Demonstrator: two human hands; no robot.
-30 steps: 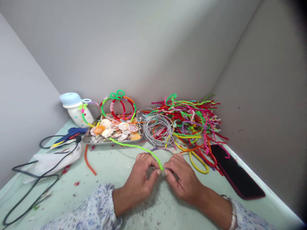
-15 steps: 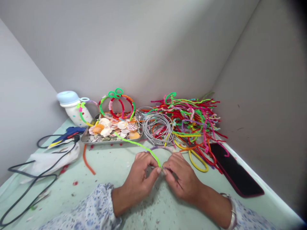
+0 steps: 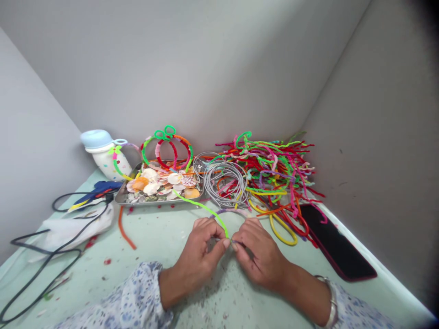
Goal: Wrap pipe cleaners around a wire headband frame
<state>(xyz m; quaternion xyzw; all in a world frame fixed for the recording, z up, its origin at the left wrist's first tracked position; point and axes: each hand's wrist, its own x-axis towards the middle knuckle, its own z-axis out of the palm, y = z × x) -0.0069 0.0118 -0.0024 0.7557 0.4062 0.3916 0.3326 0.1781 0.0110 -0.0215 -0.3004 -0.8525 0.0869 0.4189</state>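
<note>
My left hand (image 3: 202, 251) is closed in a pinch at the near end of a lime-green pipe cleaner (image 3: 204, 208). Its free end slants up and left toward the shell tray. Facing it, my right hand (image 3: 259, 251) pinches a thin, dark purplish section of a hoop, fingertips almost touching the left ones. Behind both hands arches the hoop (image 3: 229, 211), wrapped in purple and pale pink fuzz; its sides pass behind my fingers. Where the green strand meets the hoop is mostly hidden by the fingertips.
A metal tray (image 3: 157, 204) of seashells holds fuzzy decorated hoops. Beside it lie coiled grey hoops (image 3: 226, 183) and a pipe cleaner heap (image 3: 274, 169). A phone (image 3: 338, 242) rests at right. At left are a white bottle (image 3: 109, 160), blue-handled tool (image 3: 99, 189) and black cable (image 3: 37, 283).
The lime-green strand's free end has shifted slightly right and down. Both hands stay in nearly the same place, still pinching.
</note>
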